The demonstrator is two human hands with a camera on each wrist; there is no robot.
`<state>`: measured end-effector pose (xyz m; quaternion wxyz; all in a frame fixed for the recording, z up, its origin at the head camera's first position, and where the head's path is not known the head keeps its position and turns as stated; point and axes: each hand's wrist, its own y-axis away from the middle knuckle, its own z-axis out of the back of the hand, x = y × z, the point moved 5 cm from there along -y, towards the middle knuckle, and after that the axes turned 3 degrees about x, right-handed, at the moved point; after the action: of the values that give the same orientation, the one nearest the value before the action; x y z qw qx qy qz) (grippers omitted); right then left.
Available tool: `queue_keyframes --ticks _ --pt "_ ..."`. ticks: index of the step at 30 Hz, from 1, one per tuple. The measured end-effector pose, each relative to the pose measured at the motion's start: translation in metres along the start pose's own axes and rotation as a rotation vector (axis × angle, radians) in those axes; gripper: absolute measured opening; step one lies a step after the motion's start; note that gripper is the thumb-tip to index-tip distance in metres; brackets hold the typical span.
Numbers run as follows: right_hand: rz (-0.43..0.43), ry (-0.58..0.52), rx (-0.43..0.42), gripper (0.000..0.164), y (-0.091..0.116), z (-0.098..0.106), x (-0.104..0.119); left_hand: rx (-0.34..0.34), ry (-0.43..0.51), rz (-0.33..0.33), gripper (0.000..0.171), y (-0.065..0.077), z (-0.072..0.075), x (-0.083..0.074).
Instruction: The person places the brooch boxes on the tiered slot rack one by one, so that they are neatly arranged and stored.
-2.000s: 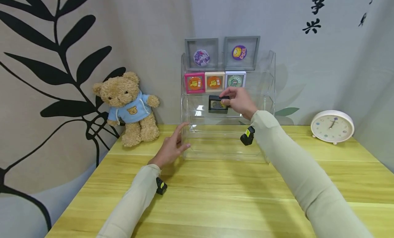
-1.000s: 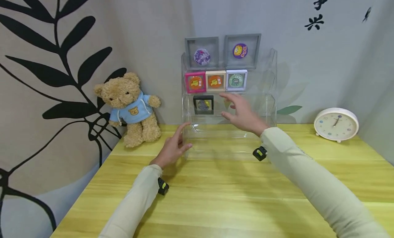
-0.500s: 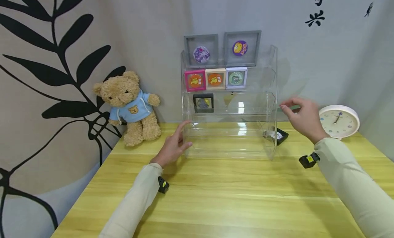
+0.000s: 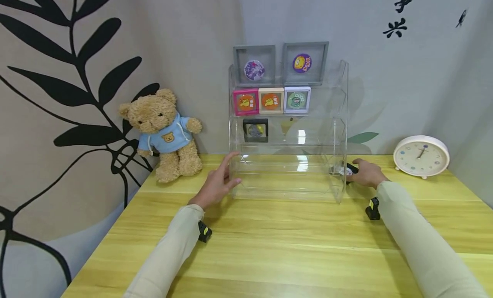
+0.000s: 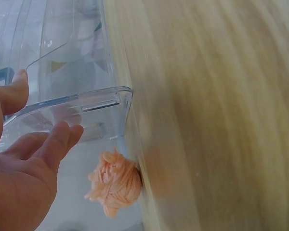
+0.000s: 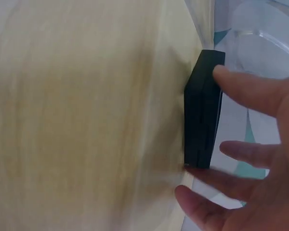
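Note:
In the head view, my left hand (image 4: 213, 186) stays at the left side of a clear acrylic tiered display rack (image 4: 285, 191), fingers extended beside its side panel. My right hand (image 4: 367, 173) reaches down at the rack's right side to a small black square display frame (image 4: 349, 171) on the table. In the right wrist view, thumb and a finger pinch opposite ends of that black frame (image 6: 202, 113). Another black frame (image 4: 255, 131) stands on the third tier. Above it sit a pink frame (image 4: 246, 102), a beige frame (image 4: 271, 100) and a white frame (image 4: 297, 100).
Two grey frames (image 4: 254, 66) with round badges stand on the top tier. A teddy bear (image 4: 163, 135) in a blue hoodie sits left; a white clock (image 4: 421, 156) stands right. The left wrist view shows an orange yarn-like bundle (image 5: 114, 183) beside the rack.
My right hand released a black frame, which slid left on the third tier. It then moved right and down to the other black frame on the table. The left hand stayed put.

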<state>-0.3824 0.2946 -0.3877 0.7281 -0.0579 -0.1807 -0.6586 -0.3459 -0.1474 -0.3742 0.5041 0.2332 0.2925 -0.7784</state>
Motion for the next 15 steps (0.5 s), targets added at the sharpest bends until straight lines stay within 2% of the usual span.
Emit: queue_keyframes --ticks 4,11,15 --pt "0.001 -0.063 -0.032 0.081 -0.002 0.000 -0.003 -0.003 0.002 -0.002 0.081 -0.001 0.000 0.000" --pt "0.097 -0.093 -0.222 0.085 -0.001 0.006 -0.011 0.003 0.007 -0.013 0.082 0.000 0.000 0.000" --pt "0.152 -0.134 -0.244 0.073 0.003 0.010 -0.015 0.002 0.007 -0.014 0.082 0.000 0.000 0.000"
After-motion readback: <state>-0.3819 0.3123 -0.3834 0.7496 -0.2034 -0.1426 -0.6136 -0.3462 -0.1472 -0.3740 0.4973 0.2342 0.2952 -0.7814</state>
